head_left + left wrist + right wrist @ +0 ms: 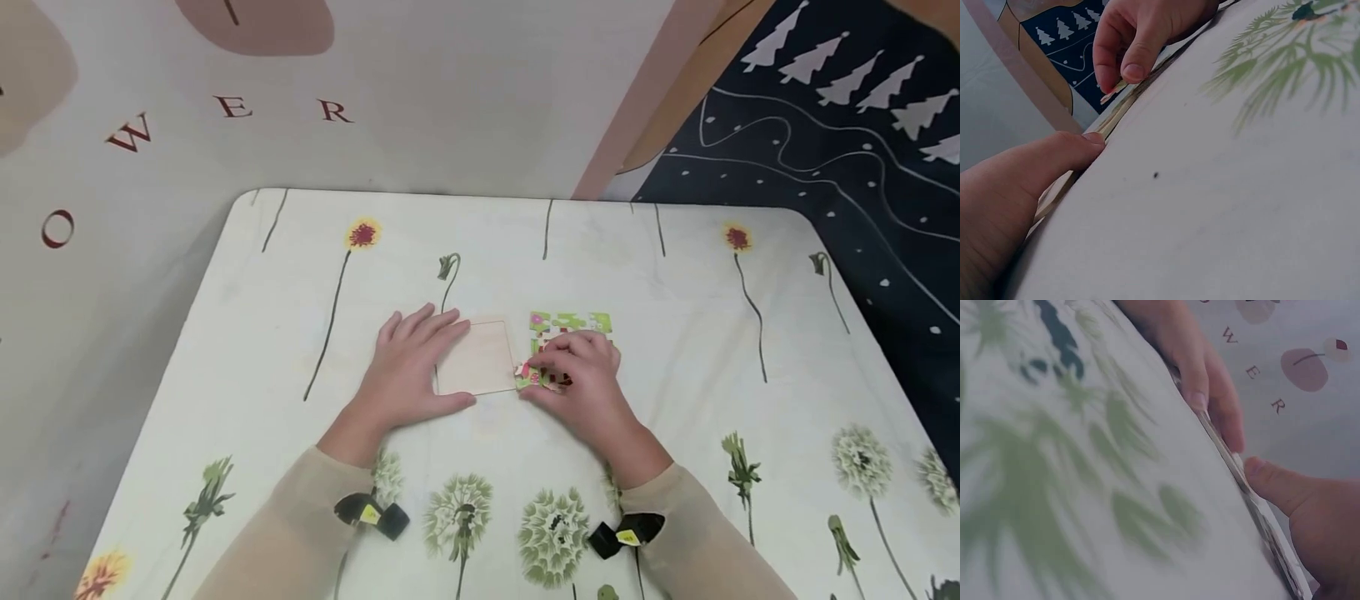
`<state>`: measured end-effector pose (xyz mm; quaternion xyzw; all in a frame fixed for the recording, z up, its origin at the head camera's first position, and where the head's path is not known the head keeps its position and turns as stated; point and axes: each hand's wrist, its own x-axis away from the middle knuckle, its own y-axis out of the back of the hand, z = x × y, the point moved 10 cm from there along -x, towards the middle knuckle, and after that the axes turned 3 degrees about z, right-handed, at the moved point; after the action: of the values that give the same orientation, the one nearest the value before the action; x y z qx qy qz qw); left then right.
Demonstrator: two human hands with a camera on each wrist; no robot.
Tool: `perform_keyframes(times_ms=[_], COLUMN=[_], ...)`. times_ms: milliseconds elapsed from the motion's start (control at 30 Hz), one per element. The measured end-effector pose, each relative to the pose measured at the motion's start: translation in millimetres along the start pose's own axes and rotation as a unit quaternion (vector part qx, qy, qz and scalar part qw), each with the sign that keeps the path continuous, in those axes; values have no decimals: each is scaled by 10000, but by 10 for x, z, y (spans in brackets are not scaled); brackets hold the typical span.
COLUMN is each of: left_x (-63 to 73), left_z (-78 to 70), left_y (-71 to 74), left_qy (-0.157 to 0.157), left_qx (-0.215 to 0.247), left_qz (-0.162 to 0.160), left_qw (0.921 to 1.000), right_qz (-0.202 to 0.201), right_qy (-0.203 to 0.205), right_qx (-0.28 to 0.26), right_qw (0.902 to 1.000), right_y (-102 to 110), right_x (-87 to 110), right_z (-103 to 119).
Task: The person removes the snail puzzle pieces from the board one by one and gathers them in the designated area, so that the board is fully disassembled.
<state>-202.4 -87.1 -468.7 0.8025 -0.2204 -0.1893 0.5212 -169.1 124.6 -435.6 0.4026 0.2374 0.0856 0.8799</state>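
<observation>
A pale, thin wooden board (480, 358) with a lined border lies flat on the table. My left hand (408, 367) rests across its left side, fingers spread, the thumb (1060, 156) along the near edge. Just right of the board is a colourful jigsaw puzzle (570, 320) in green, red and white, partly covered by my right hand (588, 383). Between thumb and fingers that hand pinches a small jigsaw piece (531, 375) with pink and green print, at the board's right edge. The palm hides the puzzle's lower part.
The table (225, 333) wears a white cloth printed with flowers and dandelions. Behind it stands a pale wall covering (465, 108) with letters, and a dark blue patterned cloth (825, 150) hangs at the right. Both sleeves carry black straps at the wrists.
</observation>
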Motion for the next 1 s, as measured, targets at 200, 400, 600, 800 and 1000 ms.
perform_keyframes(times_ms=[200, 400, 600, 800, 1000], left_x=[4, 13, 15, 6, -7], left_z=[-8, -7, 4, 3, -6], left_y=[-1, -13, -10, -8, -5], left_qy=[31, 34, 35, 14, -15], left_qx=[-10, -28, -33, -35, -3], left_qz=[19, 73, 23, 0, -24], left_qw=[10000, 10000, 10000, 10000, 10000], right_qz=[-197, -392, -375, -244, -107], right_qy=[-224, -509, -955, -1173, -1384], right_qx=[-83, -52, -139, -78, -11], right_qw=[9995, 9979, 9946, 9928, 9903], right_y=[221, 419, 588, 644, 642], right_x=[155, 328, 496, 554, 562], right_z=[-221, -484, -697, -749, -766])
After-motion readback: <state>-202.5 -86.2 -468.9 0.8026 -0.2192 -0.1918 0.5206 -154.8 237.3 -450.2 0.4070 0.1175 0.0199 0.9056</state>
